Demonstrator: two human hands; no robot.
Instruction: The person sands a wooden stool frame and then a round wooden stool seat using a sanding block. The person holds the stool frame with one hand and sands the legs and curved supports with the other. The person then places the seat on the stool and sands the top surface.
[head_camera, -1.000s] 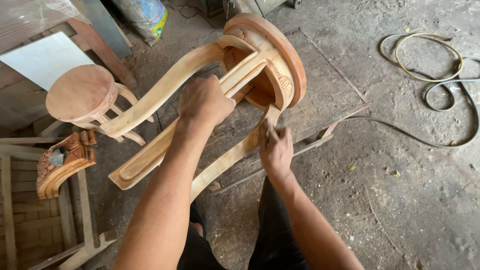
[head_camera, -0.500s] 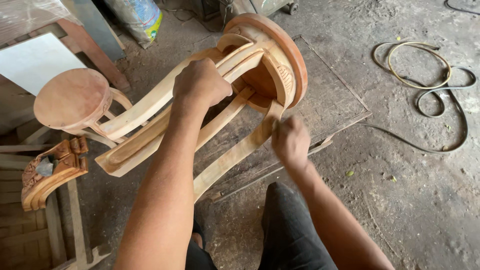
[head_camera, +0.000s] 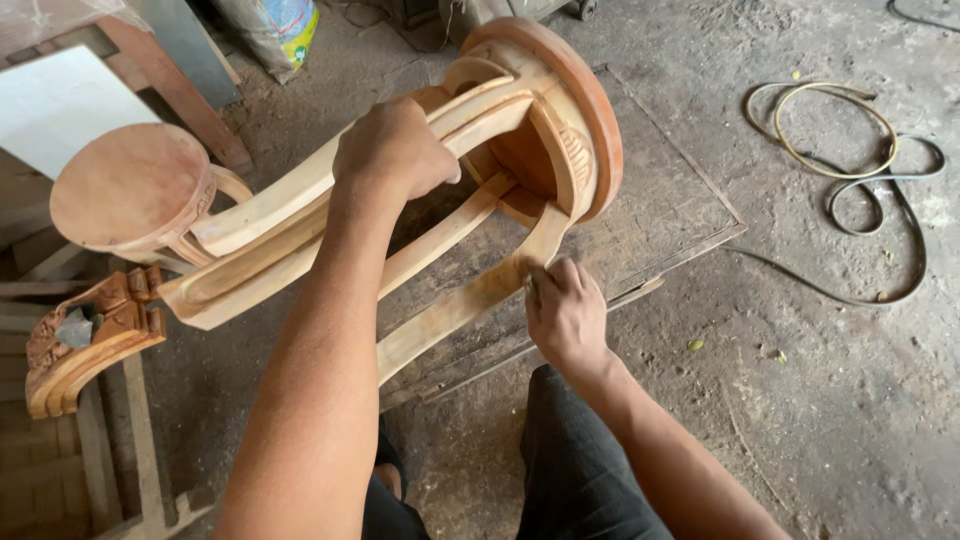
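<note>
The left hand (head_camera: 392, 150) was clamped around an upper curved leg of a wooden stool (head_camera: 560, 120), which lay tipped on its side, round seat pointing away from the person. Below and to the right of that hand, the right hand (head_camera: 565, 312) was closed, fingers pressed against the lower leg of the stool near the seat; whether it held anything between the fingers could not be told. A flat board (head_camera: 670, 215) lay on the floor beneath the stool. Left of the left hand stood a second round stool (head_camera: 130, 190), with a carved wooden piece (head_camera: 90, 340) below it. Far right of the right hand, a coiled hose (head_camera: 850, 150) lay on the floor.
</note>
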